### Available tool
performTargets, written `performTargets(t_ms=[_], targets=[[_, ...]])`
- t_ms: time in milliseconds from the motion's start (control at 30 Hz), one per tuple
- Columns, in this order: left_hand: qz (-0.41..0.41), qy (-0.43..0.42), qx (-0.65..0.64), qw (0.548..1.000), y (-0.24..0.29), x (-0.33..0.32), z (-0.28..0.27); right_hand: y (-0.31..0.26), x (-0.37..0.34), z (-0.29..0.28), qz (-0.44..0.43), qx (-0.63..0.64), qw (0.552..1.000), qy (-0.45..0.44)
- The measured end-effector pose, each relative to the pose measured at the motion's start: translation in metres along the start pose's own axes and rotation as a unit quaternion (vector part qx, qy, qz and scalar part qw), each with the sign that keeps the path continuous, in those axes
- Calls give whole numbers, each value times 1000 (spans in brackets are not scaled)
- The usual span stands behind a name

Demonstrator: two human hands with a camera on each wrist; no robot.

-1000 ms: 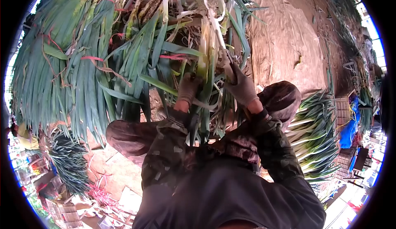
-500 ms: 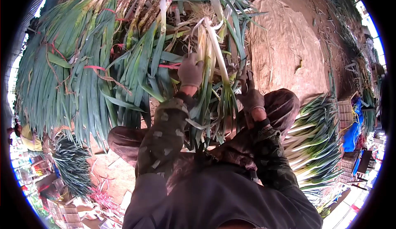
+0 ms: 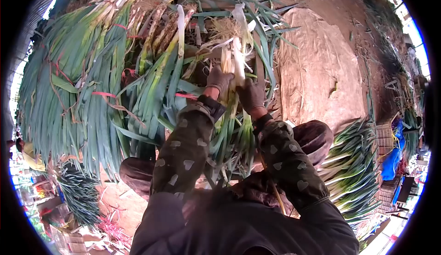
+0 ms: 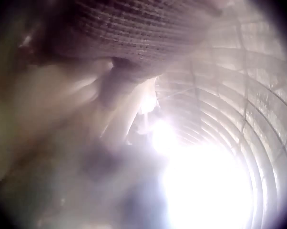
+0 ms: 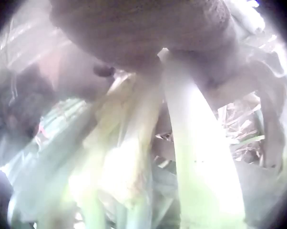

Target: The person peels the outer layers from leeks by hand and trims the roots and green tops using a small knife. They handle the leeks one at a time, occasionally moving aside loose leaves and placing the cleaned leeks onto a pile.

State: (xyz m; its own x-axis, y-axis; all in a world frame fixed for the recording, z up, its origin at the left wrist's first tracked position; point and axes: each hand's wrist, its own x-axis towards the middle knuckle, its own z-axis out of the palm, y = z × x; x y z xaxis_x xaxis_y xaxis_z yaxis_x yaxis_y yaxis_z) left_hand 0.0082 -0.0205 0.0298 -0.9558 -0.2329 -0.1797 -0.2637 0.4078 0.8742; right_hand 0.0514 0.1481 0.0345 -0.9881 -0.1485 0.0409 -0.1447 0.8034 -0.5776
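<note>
In the head view two white-shafted green onions stand side by side between my hands, their roots (image 3: 227, 27) pointing away from me. My gloved left hand (image 3: 220, 78) grips the yellowish, dry-skinned green onion (image 3: 226, 58). From the other side my gloved right hand (image 3: 251, 95) holds the whiter green onion (image 3: 238, 57) low on its shaft. Green leaves trail from both stalks toward my lap. The right wrist view has the glove (image 5: 148, 33) over the pale shaft (image 5: 200, 152). Blurred knit glove (image 4: 143, 33) and pale stalks (image 4: 122, 114) fill part of the left wrist view.
Large heaps of green onions (image 3: 69, 89) lie at the left, some tied with red strips (image 3: 103, 94). A tan sack (image 3: 317, 66) lies ahead on the right. Beside my right knee is a row of green onions (image 3: 351, 172); crates (image 3: 385, 135) stand beyond it.
My left hand has moved forward and up along the stalks. The right hand swung outward, then came back onto the whiter green onion, which went from slanting to nearly upright.
</note>
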Motion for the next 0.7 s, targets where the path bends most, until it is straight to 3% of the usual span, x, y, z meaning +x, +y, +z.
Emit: performTargets(t_ms=[67,100,200,233,333,433,533,567,667,700], targets=[[4,10,-15,1000,1,-3,-11,5,-4,0,-18,98,995,32],[-11,26,24,999,6,-6,-21,2,-9,-7,5,118,992,40],[21,102,189,977,31,-18,-38,-5,-23,-14,15,343,939,29],[136,151,131,970,38,-24,-44,-8,-29,-24,116,458,876,-101],[285,193,18,939,93,-63,-70,-21,-48,-32,-12,401,916,11],[259,98,-93,956,115,-87,-83,-35,-71,-43,-32,318,947,41],[129,-54,-43,989,129,-99,-93,-47,-93,-45,-4,308,951,11],[111,-96,-87,985,127,-100,-95,-52,-101,-50,3,331,944,13],[62,-155,-58,984,121,-97,-104,-52,-116,-52,-19,369,929,26],[108,-111,29,987,120,-98,-102,-52,-119,-55,-25,363,931,15]])
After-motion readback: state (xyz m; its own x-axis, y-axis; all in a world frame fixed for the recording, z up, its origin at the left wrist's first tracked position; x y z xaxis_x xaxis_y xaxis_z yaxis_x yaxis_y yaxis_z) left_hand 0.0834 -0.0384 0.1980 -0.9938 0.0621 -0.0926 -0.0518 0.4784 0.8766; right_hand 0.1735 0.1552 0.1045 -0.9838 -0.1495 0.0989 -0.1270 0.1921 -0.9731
